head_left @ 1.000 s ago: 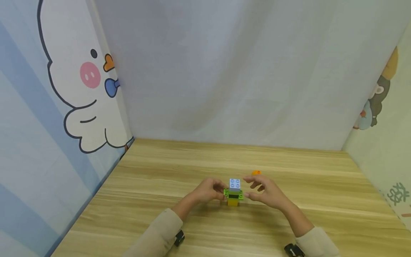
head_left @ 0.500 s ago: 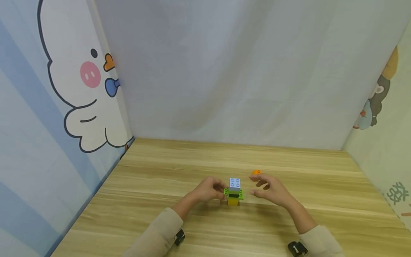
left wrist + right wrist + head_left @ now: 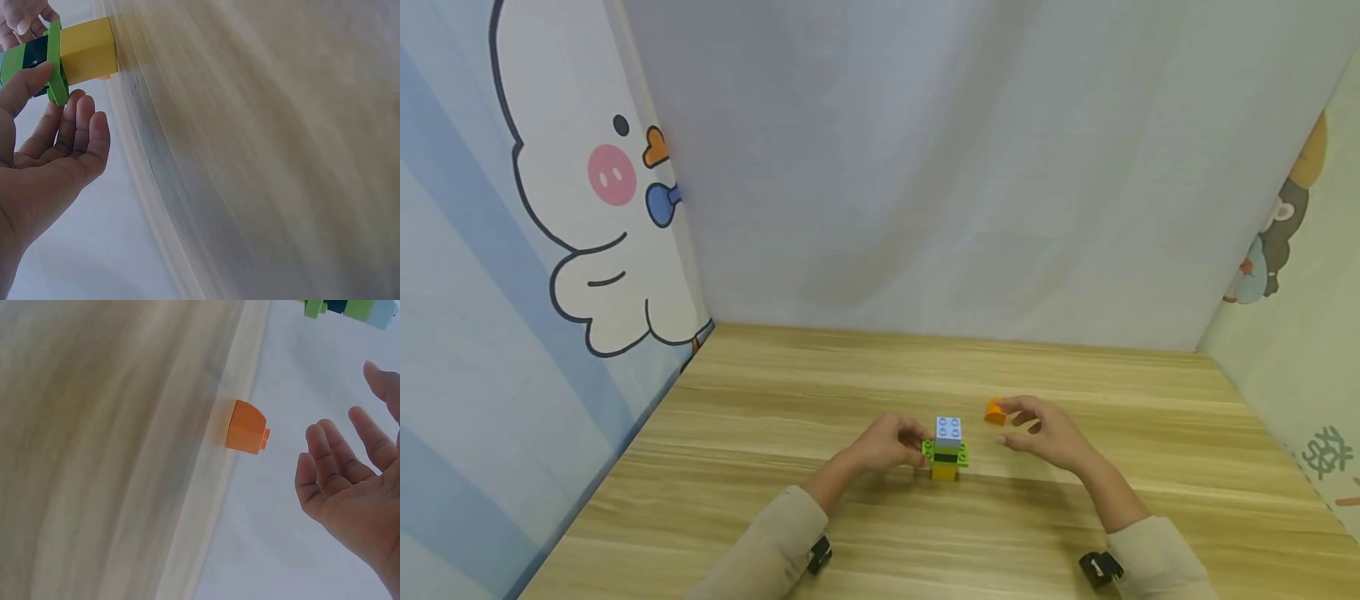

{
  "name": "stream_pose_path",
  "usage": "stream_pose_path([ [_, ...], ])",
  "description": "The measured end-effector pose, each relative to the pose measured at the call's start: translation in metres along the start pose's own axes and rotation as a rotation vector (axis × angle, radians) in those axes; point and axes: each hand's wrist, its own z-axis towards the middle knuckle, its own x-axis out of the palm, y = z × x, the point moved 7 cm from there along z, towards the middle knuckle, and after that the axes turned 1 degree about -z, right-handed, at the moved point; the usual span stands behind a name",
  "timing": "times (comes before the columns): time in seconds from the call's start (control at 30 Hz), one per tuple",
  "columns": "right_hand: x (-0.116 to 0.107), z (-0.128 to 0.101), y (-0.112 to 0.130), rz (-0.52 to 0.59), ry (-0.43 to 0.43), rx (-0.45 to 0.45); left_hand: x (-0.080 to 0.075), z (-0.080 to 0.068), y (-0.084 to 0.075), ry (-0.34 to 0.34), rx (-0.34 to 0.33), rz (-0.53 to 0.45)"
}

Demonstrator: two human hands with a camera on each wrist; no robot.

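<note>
A small block stack (image 3: 947,448) stands upright on the wooden surface (image 3: 850,533). From the bottom it goes yellow brick, thin green plate jutting out on both sides, dark brick, then a pale blue brick with four studs on top. The left hand (image 3: 887,444) holds it at the green plate's left side. An orange block (image 3: 995,412) with one curved face lies on the surface, apart to the stack's right, just beside the right hand's (image 3: 1045,433) fingertips.
</note>
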Motion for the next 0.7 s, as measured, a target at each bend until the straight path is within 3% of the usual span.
stream_pose_path([
  [0.7,-0.008,0.021,-0.024,-0.033,0.054,0.096,0.000,-0.002,-0.001,0.000,-0.011,-0.007],
])
